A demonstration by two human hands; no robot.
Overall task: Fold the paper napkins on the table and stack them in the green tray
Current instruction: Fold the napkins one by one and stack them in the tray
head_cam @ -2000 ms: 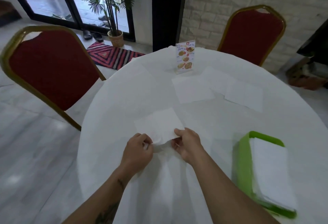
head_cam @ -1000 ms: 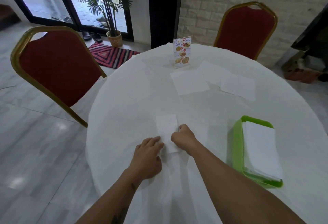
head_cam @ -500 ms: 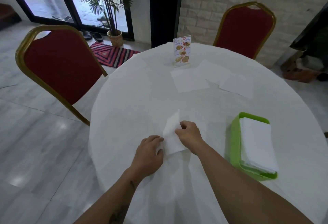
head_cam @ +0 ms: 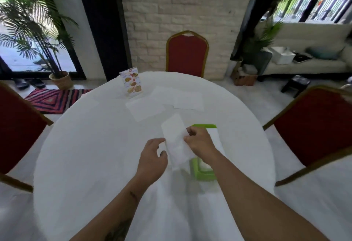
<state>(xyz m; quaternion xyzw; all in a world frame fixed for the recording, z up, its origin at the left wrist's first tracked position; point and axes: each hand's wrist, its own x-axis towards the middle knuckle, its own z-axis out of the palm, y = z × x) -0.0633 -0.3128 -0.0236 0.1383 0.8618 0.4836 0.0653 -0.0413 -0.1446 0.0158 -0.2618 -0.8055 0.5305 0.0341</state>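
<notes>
My right hand point(head_cam: 200, 141) pinches a folded white napkin point(head_cam: 176, 141) and holds it lifted off the table, just left of the green tray point(head_cam: 202, 174). The tray holds a stack of folded napkins point(head_cam: 216, 139), mostly hidden behind my right hand and forearm. My left hand point(head_cam: 152, 160) hovers beside the napkin's left edge with fingers loosely curled, holding nothing. Three unfolded napkins lie flat at the far side of the table, one point(head_cam: 145, 109) nearer the middle and the others point(head_cam: 187, 100) behind it.
A round table with a white cloth point(head_cam: 95, 145) fills the view. A menu card stand point(head_cam: 131, 82) stands at the far edge. Red chairs stand at the left point(head_cam: 17, 130), the back point(head_cam: 187, 53) and the right point(head_cam: 314, 126).
The napkin was folded narrow on the table. My right hand has lifted it and carried it right to the tray, my left hand has let go, and my view has swung right.
</notes>
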